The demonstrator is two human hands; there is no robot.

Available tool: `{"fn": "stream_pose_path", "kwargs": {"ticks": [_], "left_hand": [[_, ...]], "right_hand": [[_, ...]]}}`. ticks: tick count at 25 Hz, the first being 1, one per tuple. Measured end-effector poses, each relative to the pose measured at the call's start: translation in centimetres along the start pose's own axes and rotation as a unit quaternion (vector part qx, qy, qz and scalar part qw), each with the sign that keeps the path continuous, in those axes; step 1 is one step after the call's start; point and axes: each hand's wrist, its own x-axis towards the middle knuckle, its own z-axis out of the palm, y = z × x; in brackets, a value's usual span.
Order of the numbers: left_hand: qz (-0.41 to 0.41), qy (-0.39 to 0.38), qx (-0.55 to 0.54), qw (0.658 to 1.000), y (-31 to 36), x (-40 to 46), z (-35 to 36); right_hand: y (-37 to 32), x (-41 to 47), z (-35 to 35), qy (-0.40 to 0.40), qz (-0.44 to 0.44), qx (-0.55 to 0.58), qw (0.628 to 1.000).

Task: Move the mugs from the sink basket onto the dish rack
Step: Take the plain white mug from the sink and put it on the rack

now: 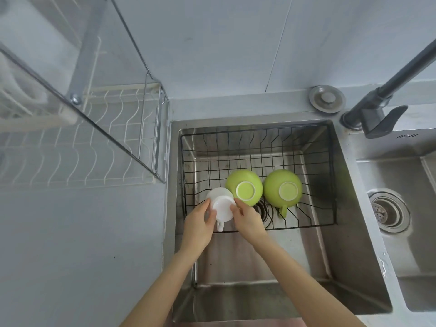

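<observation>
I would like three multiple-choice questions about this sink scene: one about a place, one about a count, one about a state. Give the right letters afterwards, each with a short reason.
1. Where is the dish rack?
A. left of the sink
B. inside the sink
C. right of the faucet

2. How many green mugs are in the sink basket?
A. one
B. two
C. four

3. How does the white mug stand?
A. upright
B. on its side
C. upside down

Answers:
1 A, the rack stands on the counter left of the basin.
2 B, one green mug beside another.
3 C, its base faces up between the left hand and right hand.
</observation>
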Motion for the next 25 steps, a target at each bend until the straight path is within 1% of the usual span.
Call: {"fn": "stream_pose_path", "kwargs": {"ticks": [2, 4, 9, 11, 15, 18, 21, 25], "left_hand": [[0.018, 0.015, -0.020, 1.000, 0.6, -1.1, -0.5], [0.023, 0.012, -0.023, 0.999, 1.2, -2.1, -0.8], [0.058, -0.051, -0.049, 0.996, 1.3, -4.8, -1.4], [0.082, -0.058, -0.060, 0.993, 1.4, -5.8, -1.5], [0.126, -0.015, -0.077, 0.989, 1.8, -7.3, -2.0], [0.149, 0.012, -0.107, 0.983, 2.5, -8.4, -2.8], [0.184, 0.023, -0.118, 0.975, 3.1, -9.5, -4.1], [0.233, 0.040, -0.127, 0.963, 4.1, -10.7, -6.4]], "right_hand": [[-0.2, -1.1, -0.3, 0.013, -0.011, -0.004, 1.000], [-0.5, -2.2, -0.8, 0.025, -0.018, -0.010, 0.999], [-1.3, -5.1, -3.0, 0.044, -0.047, -0.035, 0.997], [-1.6, -6.1, -3.7, 0.048, -0.053, -0.047, 0.996], [-2.5, -8.3, -4.0, 0.049, -0.080, -0.062, 0.994], [-3.3, -10.2, -4.2, 0.059, -0.104, -0.097, 0.988], [-4.5, -12.3, -4.9, 0.069, -0.150, -0.124, 0.978], [-6.4, -15.5, -5.8, 0.060, -0.219, -0.121, 0.966]]}}
